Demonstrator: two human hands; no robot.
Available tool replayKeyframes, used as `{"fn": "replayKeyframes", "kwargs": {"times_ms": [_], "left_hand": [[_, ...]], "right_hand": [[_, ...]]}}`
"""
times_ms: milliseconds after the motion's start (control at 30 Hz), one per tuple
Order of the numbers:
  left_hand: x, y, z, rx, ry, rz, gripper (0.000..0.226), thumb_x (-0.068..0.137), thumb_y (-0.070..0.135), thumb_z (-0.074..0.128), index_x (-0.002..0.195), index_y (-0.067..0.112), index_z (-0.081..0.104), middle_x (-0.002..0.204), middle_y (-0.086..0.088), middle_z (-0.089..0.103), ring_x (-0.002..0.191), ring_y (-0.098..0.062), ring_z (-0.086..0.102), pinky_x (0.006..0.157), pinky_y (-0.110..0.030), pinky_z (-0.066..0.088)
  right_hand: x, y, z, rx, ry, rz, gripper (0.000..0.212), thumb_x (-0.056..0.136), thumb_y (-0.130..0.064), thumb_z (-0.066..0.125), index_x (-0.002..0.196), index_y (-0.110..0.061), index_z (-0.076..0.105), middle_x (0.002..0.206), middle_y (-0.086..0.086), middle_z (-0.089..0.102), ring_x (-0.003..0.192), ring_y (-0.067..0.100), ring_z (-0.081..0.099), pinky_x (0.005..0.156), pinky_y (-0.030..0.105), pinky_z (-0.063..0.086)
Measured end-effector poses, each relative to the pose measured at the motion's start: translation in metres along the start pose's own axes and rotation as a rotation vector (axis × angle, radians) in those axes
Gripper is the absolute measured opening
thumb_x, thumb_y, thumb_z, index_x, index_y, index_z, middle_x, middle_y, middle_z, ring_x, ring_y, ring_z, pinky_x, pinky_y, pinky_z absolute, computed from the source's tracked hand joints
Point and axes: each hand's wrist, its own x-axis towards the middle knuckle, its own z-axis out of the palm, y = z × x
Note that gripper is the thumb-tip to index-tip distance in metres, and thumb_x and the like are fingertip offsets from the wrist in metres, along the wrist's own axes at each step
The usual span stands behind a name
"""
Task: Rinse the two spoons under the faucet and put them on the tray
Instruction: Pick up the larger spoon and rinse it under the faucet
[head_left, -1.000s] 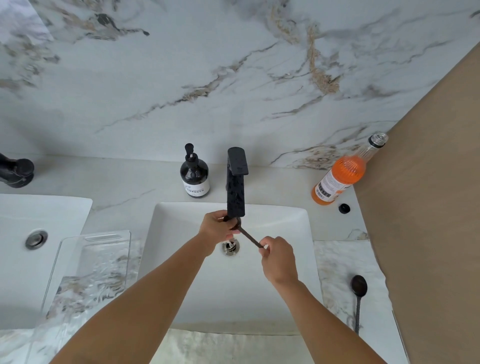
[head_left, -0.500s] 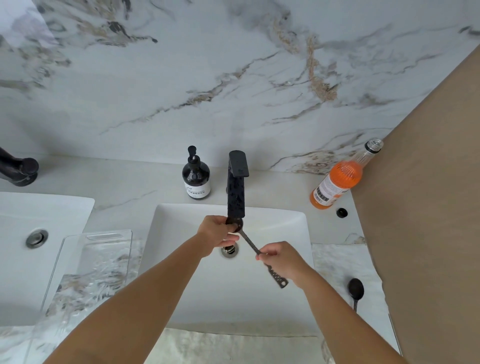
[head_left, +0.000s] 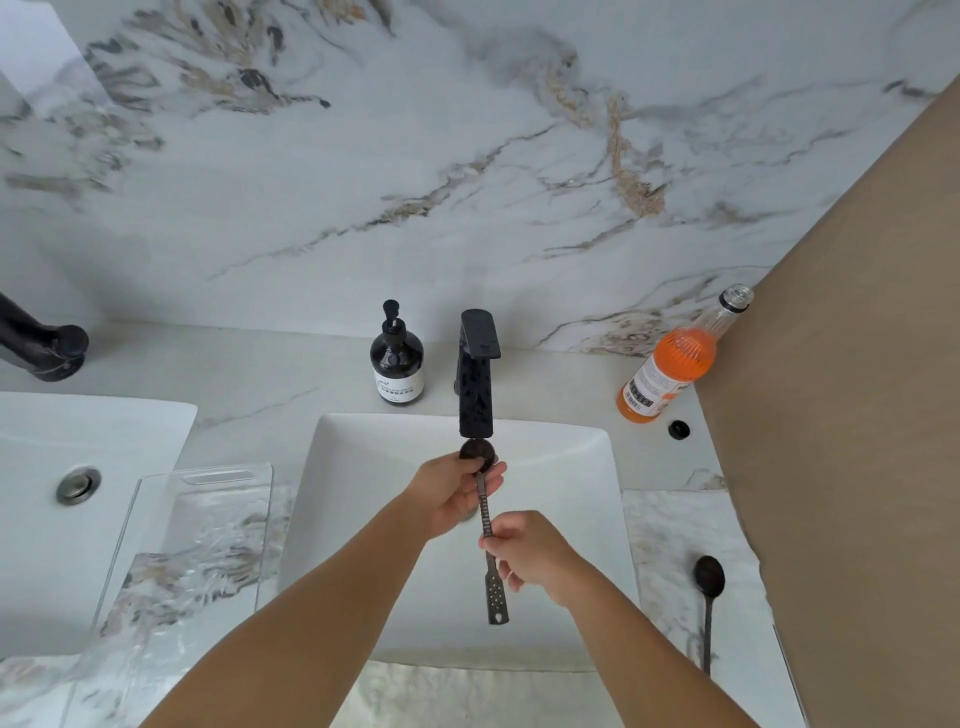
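Now spoon (head_left: 487, 525) under faucet (head_left: 475, 384): left hand (head_left: 451, 493) cradles bowl, right hand (head_left: 530, 555) pinches handle.

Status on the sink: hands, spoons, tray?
Left hand on the bowl of the spoon under the faucet, right hand shut on its handle. Second spoon on the counter, right. Tray holds no spoon. Nothing in the way.

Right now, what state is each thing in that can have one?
Held spoon: bowl at the faucet spout, gripped by both hands.
Left hand: closed around the bowl.
Right hand: pinching the handle.
Second spoon: lying on the counter, untouched.
Tray: holds no spoon.
Orange bottle: uncapped, part full.
Water flow: cannot tell.
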Motion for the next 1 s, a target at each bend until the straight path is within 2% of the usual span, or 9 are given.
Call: {"fn": "replayKeyframes", "kwargs": {"times_ms": [133, 267, 433, 600, 700, 800, 833, 933, 1000], "left_hand": [[-0.009, 0.000, -0.011, 0.091, -0.118, 0.005, 0.029, 0.093, -0.010, 0.054, 0.120, -0.004, 0.063, 0.115, -0.015, 0.072, 0.103, -0.025, 0.073, 0.095, -0.040, 0.056], [-0.021, 0.003, -0.026, 0.293, -0.162, 0.044, 0.032, 0.088, -0.016, 0.057, 0.114, -0.001, 0.068, 0.116, -0.011, 0.074, 0.104, -0.026, 0.074, 0.085, -0.038, 0.060], [-0.043, 0.009, -0.031, 0.489, -0.185, 0.254, 0.037, 0.082, -0.010, 0.068, 0.116, 0.006, 0.072, 0.107, -0.015, 0.076, 0.103, -0.030, 0.074, 0.103, -0.053, 0.051], [-0.064, 0.008, -0.027, 1.092, -0.162, 0.650, 0.038, 0.080, 0.001, 0.074, 0.110, 0.024, 0.076, 0.102, 0.007, 0.079, 0.097, -0.008, 0.075, 0.089, -0.026, 0.059], [-0.072, 0.013, -0.026, 1.128, -0.154, 0.661, 0.034, 0.084, 0.014, 0.075, 0.099, 0.044, 0.073, 0.097, 0.007, 0.079, 0.091, -0.004, 0.074, 0.080, -0.022, 0.058], [-0.074, 0.020, -0.033, 1.124, -0.107, 0.692, 0.029, 0.081, 0.014, 0.070, 0.091, 0.041, 0.073, 0.090, 0.005, 0.078, 0.063, 0.007, 0.065, 0.056, -0.010, 0.050], [-0.075, 0.021, -0.036, 1.101, -0.084, 0.688, 0.031, 0.081, 0.011, 0.069, 0.096, 0.038, 0.074, 0.090, 0.004, 0.079, 0.063, 0.006, 0.065, 0.058, -0.012, 0.054], [-0.076, 0.025, -0.046, 0.991, -0.028, 0.626, 0.035, 0.083, 0.004, 0.067, 0.108, 0.028, 0.075, 0.095, 0.000, 0.080, 0.091, -0.015, 0.076, 0.093, -0.038, 0.058], [-0.081, 0.027, -0.048, 0.881, -0.072, 0.606, 0.035, 0.082, 0.005, 0.067, 0.106, 0.028, 0.077, 0.096, -0.003, 0.081, 0.097, -0.023, 0.076, 0.094, -0.039, 0.058]], "right_hand": [[-0.001, 0.007, -0.002, 0.115, 0.020, 0.018, 0.012, 0.090, -0.010, 0.059, 0.086, -0.009, 0.070, 0.079, 0.013, 0.063, 0.057, 0.019, 0.055, 0.052, 0.027, 0.051], [0.000, 0.015, 0.003, 0.135, 0.023, -0.003, 0.010, 0.088, -0.011, 0.063, 0.085, -0.007, 0.072, 0.077, 0.014, 0.065, 0.061, 0.024, 0.059, 0.070, 0.039, 0.061], [-0.002, 0.007, 0.017, 0.229, 0.042, -0.041, 0.012, 0.088, -0.015, 0.067, 0.095, -0.007, 0.073, 0.087, 0.009, 0.071, 0.066, 0.020, 0.069, 0.076, 0.037, 0.063], [0.002, -0.020, 0.026, 0.425, 0.016, -0.078, 0.015, 0.089, -0.003, 0.063, 0.103, -0.001, 0.069, 0.094, 0.011, 0.070, 0.076, 0.023, 0.071, 0.068, 0.029, 0.060], [0.004, -0.031, 0.033, 0.422, 0.001, -0.137, 0.017, 0.088, 0.003, 0.058, 0.099, 0.000, 0.070, 0.090, 0.011, 0.070, 0.079, 0.022, 0.072, 0.076, 0.032, 0.061], [0.002, -0.035, 0.039, 0.400, 0.036, -0.184, 0.018, 0.090, -0.006, 0.063, 0.105, 0.001, 0.068, 0.093, 0.009, 0.071, 0.079, 0.021, 0.071, 0.074, 0.030, 0.060], [0.001, -0.035, 0.041, 0.372, 0.060, -0.195, 0.017, 0.089, -0.009, 0.066, 0.104, -0.002, 0.069, 0.092, 0.006, 0.071, 0.076, 0.019, 0.070, 0.071, 0.029, 0.058], [-0.003, -0.034, 0.042, 0.305, 0.096, -0.217, 0.008, 0.086, -0.011, 0.069, 0.094, -0.013, 0.071, 0.081, 0.000, 0.071, 0.070, 0.017, 0.064, 0.066, 0.029, 0.053], [-0.005, -0.036, 0.042, 0.300, 0.136, -0.239, 0.007, 0.085, -0.009, 0.069, 0.089, -0.012, 0.074, 0.072, -0.002, 0.069, 0.064, 0.017, 0.062, 0.062, 0.028, 0.051]]}}
